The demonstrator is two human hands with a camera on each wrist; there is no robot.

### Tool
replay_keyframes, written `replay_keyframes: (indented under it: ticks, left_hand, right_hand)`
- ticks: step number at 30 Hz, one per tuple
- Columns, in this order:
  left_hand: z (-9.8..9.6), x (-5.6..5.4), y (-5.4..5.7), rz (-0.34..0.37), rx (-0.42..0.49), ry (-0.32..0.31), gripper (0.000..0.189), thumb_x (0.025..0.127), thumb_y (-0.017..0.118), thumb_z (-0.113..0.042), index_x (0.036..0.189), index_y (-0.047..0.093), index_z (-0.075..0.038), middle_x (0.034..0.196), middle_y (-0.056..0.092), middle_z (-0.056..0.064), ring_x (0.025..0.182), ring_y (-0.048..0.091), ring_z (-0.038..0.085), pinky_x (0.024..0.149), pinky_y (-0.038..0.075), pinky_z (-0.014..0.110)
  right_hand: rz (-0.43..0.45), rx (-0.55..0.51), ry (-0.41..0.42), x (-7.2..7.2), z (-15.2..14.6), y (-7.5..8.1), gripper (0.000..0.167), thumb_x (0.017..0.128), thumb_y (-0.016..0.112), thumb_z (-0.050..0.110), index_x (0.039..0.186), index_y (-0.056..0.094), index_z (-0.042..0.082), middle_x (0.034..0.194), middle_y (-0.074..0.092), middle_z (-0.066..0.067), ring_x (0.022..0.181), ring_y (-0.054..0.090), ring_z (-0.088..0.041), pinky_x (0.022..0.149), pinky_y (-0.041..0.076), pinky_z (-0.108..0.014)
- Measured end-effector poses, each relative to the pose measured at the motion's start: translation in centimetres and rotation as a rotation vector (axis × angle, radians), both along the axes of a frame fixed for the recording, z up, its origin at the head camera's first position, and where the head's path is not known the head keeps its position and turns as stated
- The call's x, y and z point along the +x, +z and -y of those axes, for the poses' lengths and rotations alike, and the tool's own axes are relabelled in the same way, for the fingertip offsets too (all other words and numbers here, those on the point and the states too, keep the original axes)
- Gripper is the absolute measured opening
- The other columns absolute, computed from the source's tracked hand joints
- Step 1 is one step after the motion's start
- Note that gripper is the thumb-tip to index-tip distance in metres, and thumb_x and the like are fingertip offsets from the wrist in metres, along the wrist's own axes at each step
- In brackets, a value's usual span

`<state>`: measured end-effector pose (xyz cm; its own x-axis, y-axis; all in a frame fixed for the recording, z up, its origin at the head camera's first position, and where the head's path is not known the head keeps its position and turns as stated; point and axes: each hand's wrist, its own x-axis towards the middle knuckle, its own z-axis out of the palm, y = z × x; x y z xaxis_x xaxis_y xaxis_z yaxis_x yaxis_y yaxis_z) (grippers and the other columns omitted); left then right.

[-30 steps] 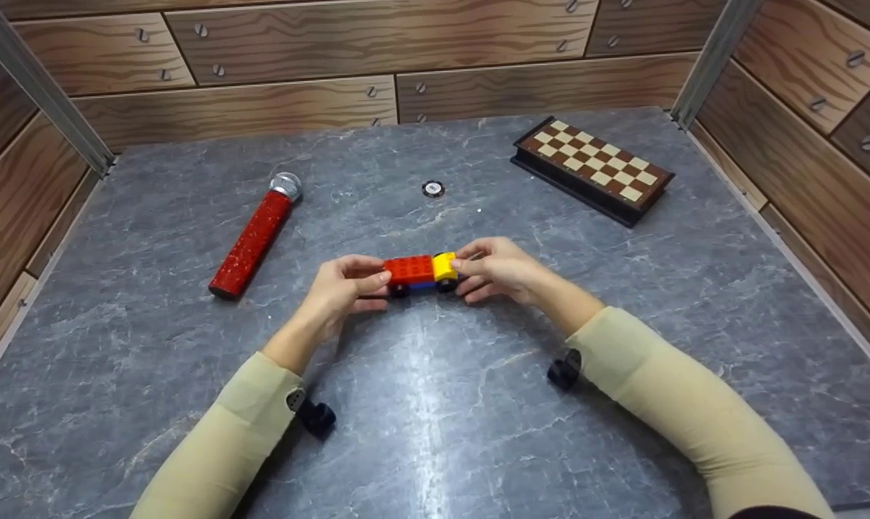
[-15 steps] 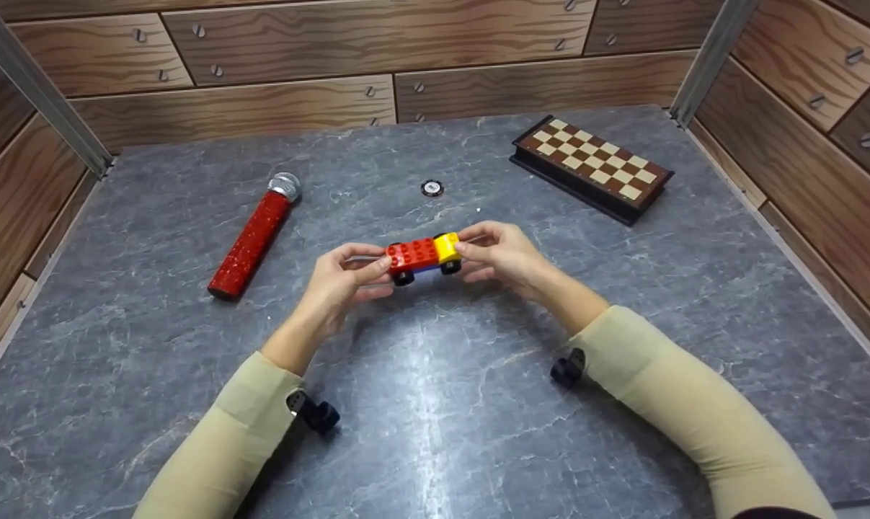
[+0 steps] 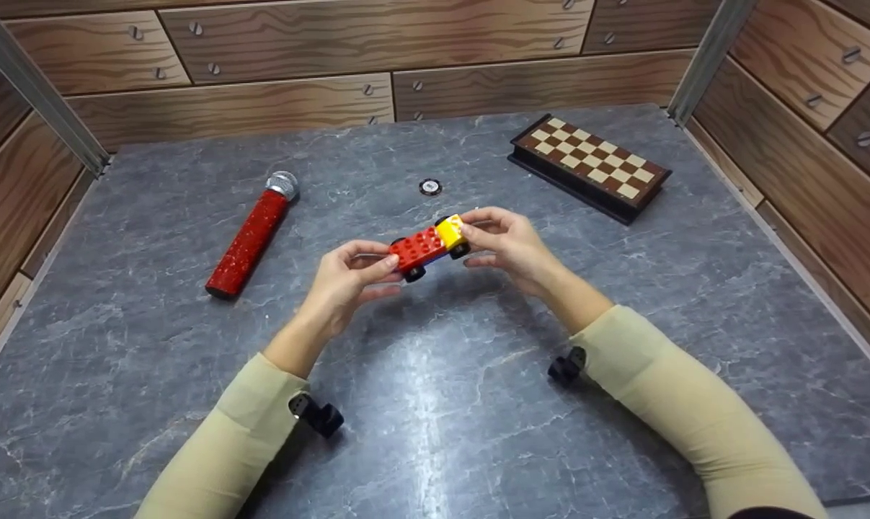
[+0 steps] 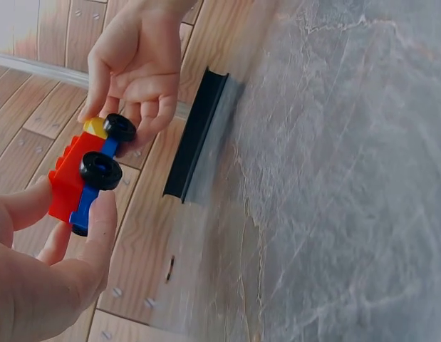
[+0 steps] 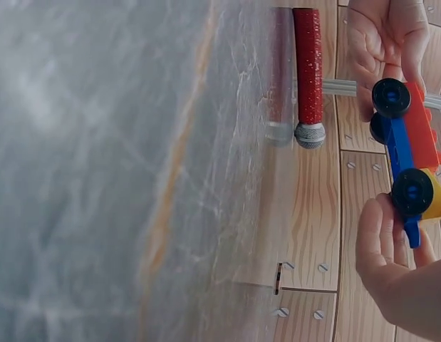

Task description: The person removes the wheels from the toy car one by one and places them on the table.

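A toy truck of building bricks (image 3: pixel 420 247), with a red studded body, yellow cab, blue chassis and black wheels, is held above the table between both hands. The left hand (image 3: pixel 341 281) pinches its red rear end between thumb and fingers. At the yellow front, the right hand (image 3: pixel 514 249) grips the cab with thumb and fingertips. In the left wrist view the truck (image 4: pixel 85 171) shows its blue underside and wheels, clear of the tabletop. The right wrist view shows the truck (image 5: pixel 405 149) from below, a hand at each end.
A red glittery microphone (image 3: pixel 251 234) lies at the left of the grey marbled table (image 3: pixel 435 404). Behind the truck lies a round black-and-white chip (image 3: pixel 430 187). A folded chessboard box (image 3: pixel 589 167) stands at the back right. Wood-patterned walls (image 3: pixel 276 43) enclose the table.
Both hands have raised the truck from near the tabletop and moved it slightly away. Its yellow front now tilts up to the right. Microphone, chip and chessboard stay put.
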<state>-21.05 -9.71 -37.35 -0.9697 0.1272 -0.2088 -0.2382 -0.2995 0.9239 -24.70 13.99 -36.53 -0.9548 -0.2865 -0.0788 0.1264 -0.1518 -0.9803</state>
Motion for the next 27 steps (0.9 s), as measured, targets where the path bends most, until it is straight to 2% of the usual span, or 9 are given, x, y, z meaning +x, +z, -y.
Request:
replay_keyframes:
  ticks: [4, 7, 11, 15, 21, 27]
  left_hand:
    - [-0.09, 0.17, -0.07, -0.003, -0.006, -0.006, 0.028, 0.081, 0.067, 0.005, 0.106, 0.055, 0.005, 0.097, 0.059, 0.018, 0.077, 0.065, 0.029, 0.074, 0.054, 0.043]
    - [-0.04, 0.29, -0.05, -0.017, 0.006, -0.01, 0.035, 0.081, 0.068, 0.006, 0.111, 0.051, 0.004, 0.102, 0.057, 0.02, 0.078, 0.065, 0.031, 0.077, 0.052, 0.047]
    - [0.07, 0.4, 0.04, -0.042, 0.017, -0.031, 0.043, 0.08, 0.069, 0.004, 0.119, 0.05, 0.0, 0.109, 0.055, 0.023, 0.087, 0.063, 0.04, 0.082, 0.047, 0.054]
    - [0.11, 0.47, 0.13, -0.059, -0.013, -0.075, 0.047, 0.079, 0.071, 0.002, 0.122, 0.053, -0.002, 0.115, 0.054, 0.023, 0.096, 0.059, 0.045, 0.082, 0.047, 0.053]
    - [-0.06, 0.66, 0.08, -0.078, -0.069, -0.145, 0.053, 0.077, 0.075, -0.002, 0.125, 0.054, -0.006, 0.119, 0.05, 0.021, 0.093, 0.062, 0.038, 0.081, 0.049, 0.052]
    - [-0.15, 0.83, -0.07, -0.127, -0.049, -0.199, 0.05, 0.077, 0.074, -0.001, 0.124, 0.056, -0.004, 0.117, 0.051, 0.022, 0.088, 0.064, 0.037, 0.077, 0.05, 0.053]
  right_hand:
    - [-0.016, -0.056, 0.024, 0.0, -0.1, -0.09, 0.027, 0.086, 0.064, 0.004, 0.112, 0.056, -0.002, 0.104, 0.057, -0.016, 0.081, 0.062, -0.024, 0.073, 0.054, -0.042]
    - [-0.032, -0.061, 0.034, -0.02, -0.19, -0.08, 0.029, 0.085, 0.065, 0.002, 0.112, 0.056, -0.003, 0.102, 0.058, -0.016, 0.082, 0.062, -0.024, 0.072, 0.054, -0.041]
    - [-0.056, -0.051, 0.022, -0.05, -0.23, 0.01, 0.03, 0.084, 0.067, 0.002, 0.111, 0.057, -0.004, 0.102, 0.058, -0.016, 0.082, 0.062, -0.024, 0.07, 0.055, -0.038]
    - [-0.082, -0.056, 0.023, -0.04, -0.17, 0.08, 0.029, 0.084, 0.067, 0.003, 0.111, 0.058, -0.003, 0.103, 0.058, -0.017, 0.081, 0.062, -0.024, 0.068, 0.055, -0.037]
    - [-0.122, -0.054, 0.038, 0.02, -0.06, -0.01, 0.026, 0.084, 0.068, 0.004, 0.108, 0.06, -0.002, 0.104, 0.06, -0.017, 0.081, 0.062, -0.024, 0.068, 0.055, -0.036]
    - [-0.159, -0.054, 0.049, 0.03, 0.08, 0.01, 0.025, 0.084, 0.067, 0.004, 0.107, 0.061, -0.003, 0.102, 0.062, -0.017, 0.08, 0.063, -0.024, 0.065, 0.055, -0.034]
